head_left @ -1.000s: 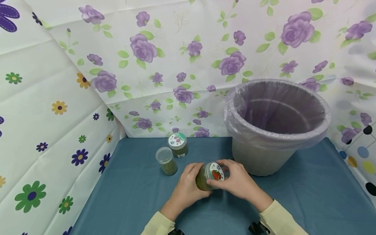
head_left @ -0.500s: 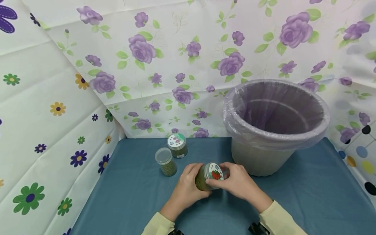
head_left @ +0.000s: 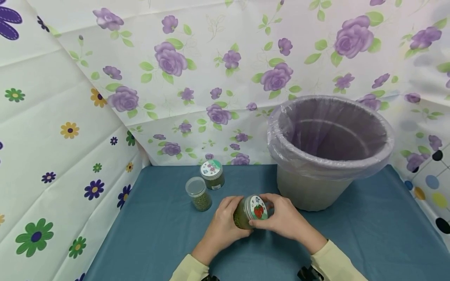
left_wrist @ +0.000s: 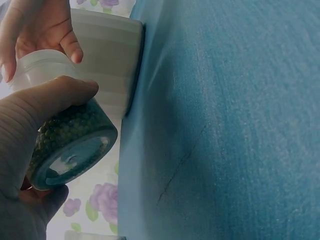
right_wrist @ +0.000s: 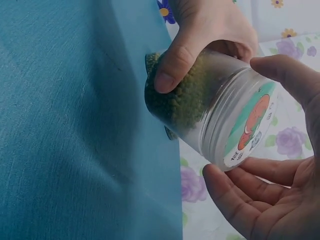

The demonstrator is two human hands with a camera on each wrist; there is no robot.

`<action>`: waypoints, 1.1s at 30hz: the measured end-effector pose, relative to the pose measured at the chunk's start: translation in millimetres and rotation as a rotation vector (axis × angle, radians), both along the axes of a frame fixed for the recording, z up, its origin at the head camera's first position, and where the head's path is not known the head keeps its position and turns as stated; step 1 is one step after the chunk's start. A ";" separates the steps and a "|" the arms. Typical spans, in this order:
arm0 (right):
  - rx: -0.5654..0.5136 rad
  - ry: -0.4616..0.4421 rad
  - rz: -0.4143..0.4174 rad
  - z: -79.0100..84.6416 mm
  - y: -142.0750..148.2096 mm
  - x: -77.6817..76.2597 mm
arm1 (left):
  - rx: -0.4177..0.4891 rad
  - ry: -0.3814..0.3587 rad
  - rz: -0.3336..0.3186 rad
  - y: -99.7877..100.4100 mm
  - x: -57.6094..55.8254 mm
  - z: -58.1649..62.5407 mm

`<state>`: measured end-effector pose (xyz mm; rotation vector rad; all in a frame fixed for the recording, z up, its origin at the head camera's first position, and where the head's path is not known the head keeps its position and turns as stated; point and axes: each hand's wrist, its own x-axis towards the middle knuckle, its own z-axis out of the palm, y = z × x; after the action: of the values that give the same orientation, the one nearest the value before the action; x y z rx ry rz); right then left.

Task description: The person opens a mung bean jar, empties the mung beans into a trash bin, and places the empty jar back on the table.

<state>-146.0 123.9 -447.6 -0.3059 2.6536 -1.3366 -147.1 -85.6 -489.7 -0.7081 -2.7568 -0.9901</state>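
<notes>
A clear screw-top jar [head_left: 241, 215] with small green grains inside is held tilted above the blue cloth. Its lid [head_left: 258, 208] bears a white and green label with a red fruit picture and faces right. My left hand [head_left: 226, 220] grips the jar's body from the left, thumb along its side. In the left wrist view the jar's round base [left_wrist: 75, 155] points down toward the camera. My right hand [head_left: 284, 217] holds the lid by its rim. The right wrist view has the right thumb [right_wrist: 280, 75] on one edge of the lid and fingertips at the opposite edge.
Left of the hands stand two more jars of green grains: one with a plain clear lid [head_left: 199, 194], one behind it with a flowered label [head_left: 212, 174]. A large bin [head_left: 309, 191] with a purple liner stands at back right. Flowered sheets [head_left: 197, 78] close off the back and left.
My right thumb has shifted slightly along the lid's rim, and the lid's label sits turned a little. The left hand keeps its grip; the other jars and bin have not moved.
</notes>
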 end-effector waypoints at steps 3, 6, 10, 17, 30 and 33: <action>0.020 -0.020 -0.042 1.5 -1.6 0.4 | 0.002 0.001 0.000 0.5 -0.1 -0.2; 0.059 -0.050 -0.090 3.6 -4.0 1.0 | 0.000 -0.002 0.002 0.5 -0.7 0.2; 0.093 -0.078 -0.115 3.9 -5.6 2.0 | -0.007 -0.010 0.001 0.9 -1.0 1.0; 0.024 -0.082 -0.066 1.4 -3.0 0.1 | -0.017 -0.003 -0.003 0.9 0.2 2.8; 0.017 -0.040 0.053 2.5 2.1 -3.1 | -0.023 0.023 -0.021 -2.2 -1.6 0.2; 0.058 -0.088 0.010 4.0 -0.1 -4.3 | -0.023 0.022 -0.014 -2.3 -1.9 0.8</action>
<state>-150.3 123.8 -443.6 -0.2468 2.6096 -1.2376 -149.1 -87.9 -488.9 -0.7380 -2.7520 -0.9486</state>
